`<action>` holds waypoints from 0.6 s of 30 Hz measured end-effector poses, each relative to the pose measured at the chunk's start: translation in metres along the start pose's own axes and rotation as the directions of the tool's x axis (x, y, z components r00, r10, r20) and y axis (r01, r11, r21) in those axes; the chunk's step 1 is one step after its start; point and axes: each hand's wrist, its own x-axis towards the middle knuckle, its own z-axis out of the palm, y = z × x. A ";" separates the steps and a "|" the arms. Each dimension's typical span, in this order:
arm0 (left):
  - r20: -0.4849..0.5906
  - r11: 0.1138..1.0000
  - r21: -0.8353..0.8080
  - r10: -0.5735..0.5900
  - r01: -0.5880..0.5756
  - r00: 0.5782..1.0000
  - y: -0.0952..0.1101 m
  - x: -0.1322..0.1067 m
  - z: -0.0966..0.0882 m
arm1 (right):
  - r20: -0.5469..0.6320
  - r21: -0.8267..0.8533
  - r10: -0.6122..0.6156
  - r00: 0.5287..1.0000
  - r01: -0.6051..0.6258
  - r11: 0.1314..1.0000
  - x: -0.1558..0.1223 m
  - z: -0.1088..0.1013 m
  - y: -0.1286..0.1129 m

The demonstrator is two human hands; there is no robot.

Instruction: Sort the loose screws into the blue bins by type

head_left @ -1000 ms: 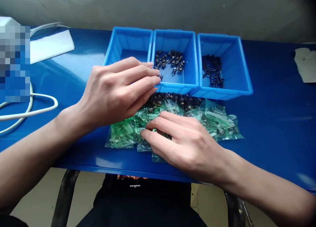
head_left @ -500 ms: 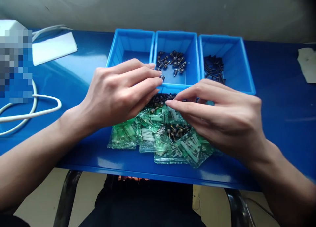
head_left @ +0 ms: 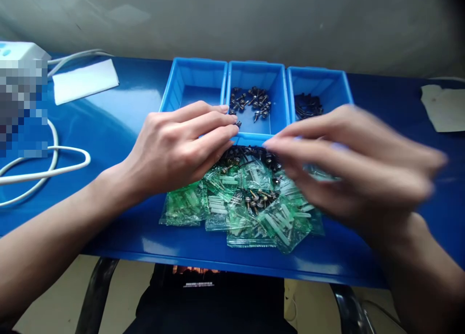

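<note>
1. Since the earlier frame, the right hand has shifted rightward, its fingertips now just by the near rim of the middle bin; it is blurred, fingertips bunched, and I cannot tell whether it holds anything. The left hand stays laid over that bin's near-left corner; its grasp is hidden. Both hands are apart.
2. Loose screws lie between the middle bin and the packets, which spread toward the near edge of the surface. Each screw should be light, stiff and inclined to roll; pinching it at the head seems best. The packets look soft and slippery, easiest taken by a flat sealed edge.
3. Dark, broad-headed, shiny, the screws have some brassy shanks. Clear green film shows pale strips inside the packets.
4. Beyond, toward the far edge, more screws lie inside the middle bin.
</note>
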 end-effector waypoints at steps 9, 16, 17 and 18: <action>-0.007 1.000 -0.022 -0.003 0.003 1.000 0.000 0.001 0.001 | 0.195 -0.269 -0.266 0.944 0.312 0.911 0.008 0.019 -0.022; -0.021 1.000 -0.026 0.001 -0.002 1.000 0.001 0.001 0.000 | 0.194 -0.323 -0.274 0.942 0.325 0.889 0.007 0.017 -0.020; -0.022 1.000 -0.025 0.001 -0.001 1.000 0.001 0.001 0.001 | 0.188 -0.303 -0.272 0.944 0.319 0.898 0.006 0.017 -0.019; -0.023 1.000 -0.025 -0.001 0.000 1.000 0.001 0.001 0.001 | 0.173 -0.279 -0.259 0.950 0.300 0.912 0.006 0.016 -0.017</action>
